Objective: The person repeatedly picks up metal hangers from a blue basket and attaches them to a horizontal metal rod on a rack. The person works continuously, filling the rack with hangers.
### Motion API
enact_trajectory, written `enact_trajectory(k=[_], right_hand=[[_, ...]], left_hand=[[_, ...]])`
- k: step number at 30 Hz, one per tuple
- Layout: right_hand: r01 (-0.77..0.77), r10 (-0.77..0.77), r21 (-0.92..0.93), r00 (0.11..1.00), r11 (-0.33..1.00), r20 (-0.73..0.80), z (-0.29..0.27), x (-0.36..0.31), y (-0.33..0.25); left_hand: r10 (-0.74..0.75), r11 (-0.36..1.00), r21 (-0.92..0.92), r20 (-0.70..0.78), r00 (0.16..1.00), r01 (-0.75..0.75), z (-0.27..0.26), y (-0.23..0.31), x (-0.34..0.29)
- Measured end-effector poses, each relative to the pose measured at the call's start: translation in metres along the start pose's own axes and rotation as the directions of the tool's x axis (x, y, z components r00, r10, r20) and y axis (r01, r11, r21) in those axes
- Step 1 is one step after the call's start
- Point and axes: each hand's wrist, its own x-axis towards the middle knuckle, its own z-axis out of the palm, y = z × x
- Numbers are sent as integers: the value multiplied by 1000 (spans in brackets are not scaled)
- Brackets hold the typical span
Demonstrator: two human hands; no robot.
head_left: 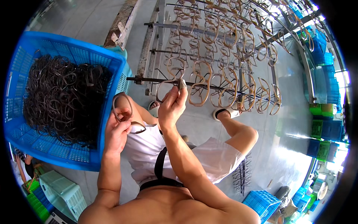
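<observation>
My left hand point(118, 128) is closed around the middle of a dark brown eyeglass frame point(130, 106), one rim standing up above the fingers and the other sticking out to the right. The right hand point(173, 102) is raised at the near rod point(209, 86) of a metal rack, its fingers pinched at the middle of a lighter brown eyeglass frame point(176, 58). A pale covering point(182, 84) wraps one of its fingertips. Several tan eyeglass frames point(200, 61) hang along that rod to the right.
A blue plastic basket point(56, 155) at the left holds a heap of dark eyeglass frames point(63, 89). Rows of hanging frames fill the rack point(160, 26) ahead. Another blue basket point(262, 205) stands at lower right, near a dark spiked rod point(242, 175) on the floor.
</observation>
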Motion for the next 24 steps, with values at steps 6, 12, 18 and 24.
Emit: enact_trajectory(k=[6, 12, 18, 24], right_hand=[[163, -152, -116, 984, 980, 93, 5, -3, 10], [222, -181, -200, 962, 954, 203, 3, -5, 7], [575, -485, -91, 756, 813, 440, 34, -35, 0], [524, -473, -124, 831, 843, 293, -37, -17, -1]], left_hand=[[46, 999, -15, 2, 999, -46, 7, 3, 1], [90, 996, 15, -9, 996, -90, 1, -5, 11], [267, 964, 69, -177, 947, -259, -10, 1, 49], [454, 860, 310, -104, 885, -405, 24, 15, 31]])
